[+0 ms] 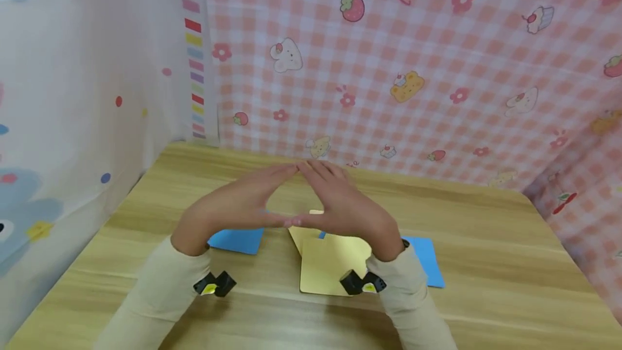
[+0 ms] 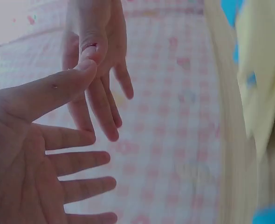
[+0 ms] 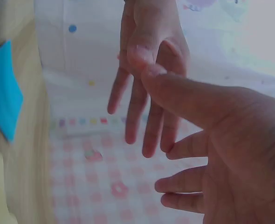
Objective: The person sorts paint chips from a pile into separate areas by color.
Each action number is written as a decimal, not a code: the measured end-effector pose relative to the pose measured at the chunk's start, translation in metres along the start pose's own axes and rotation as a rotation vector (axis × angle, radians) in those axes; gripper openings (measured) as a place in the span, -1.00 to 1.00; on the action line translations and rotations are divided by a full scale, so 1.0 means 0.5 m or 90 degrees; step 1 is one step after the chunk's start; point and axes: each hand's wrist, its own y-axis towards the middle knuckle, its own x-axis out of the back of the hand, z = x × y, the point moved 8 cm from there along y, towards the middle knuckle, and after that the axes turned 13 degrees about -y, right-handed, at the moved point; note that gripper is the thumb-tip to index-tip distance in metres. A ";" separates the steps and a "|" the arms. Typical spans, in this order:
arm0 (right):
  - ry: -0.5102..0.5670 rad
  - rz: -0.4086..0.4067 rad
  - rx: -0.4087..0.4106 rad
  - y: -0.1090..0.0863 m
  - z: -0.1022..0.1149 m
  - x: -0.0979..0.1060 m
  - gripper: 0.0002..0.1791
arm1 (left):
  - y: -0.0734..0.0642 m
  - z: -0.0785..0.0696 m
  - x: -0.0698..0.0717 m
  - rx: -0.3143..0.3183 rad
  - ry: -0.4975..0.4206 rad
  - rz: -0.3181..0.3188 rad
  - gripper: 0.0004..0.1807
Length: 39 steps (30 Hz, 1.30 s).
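Both hands are raised over the table, with thumb tips and index fingertips meeting so that they frame a gap. The left hand (image 1: 233,201) holds nothing; its fingers look straight and spread in the left wrist view. The right hand (image 1: 347,204) is also without an object, fingers extended. Below them lie yellow sheets (image 1: 330,266), overlapping, with a small bit of blue showing between them. One blue sheet (image 1: 238,241) is partly covered by the left hand in the head view. Another blue sheet (image 1: 427,261) lies beside the right forearm.
The wooden table (image 1: 486,242) runs back to a pink checked cloth (image 1: 330,69) hung behind it. A white dotted cloth (image 1: 82,96) stands along the left side. Each sleeve carries a small black device, such as the left one (image 1: 216,284).
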 end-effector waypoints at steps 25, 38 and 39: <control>-0.068 -0.059 0.020 -0.170 -0.063 0.004 0.08 | 0.057 -0.062 -0.091 -0.032 0.122 0.004 0.06; -0.046 0.140 -0.014 -0.199 -0.089 -0.174 0.11 | 0.028 0.047 -0.249 0.184 0.207 0.165 0.19; -0.042 0.148 -0.018 -0.200 -0.089 -0.176 0.12 | 0.027 0.047 -0.257 0.179 0.218 0.171 0.20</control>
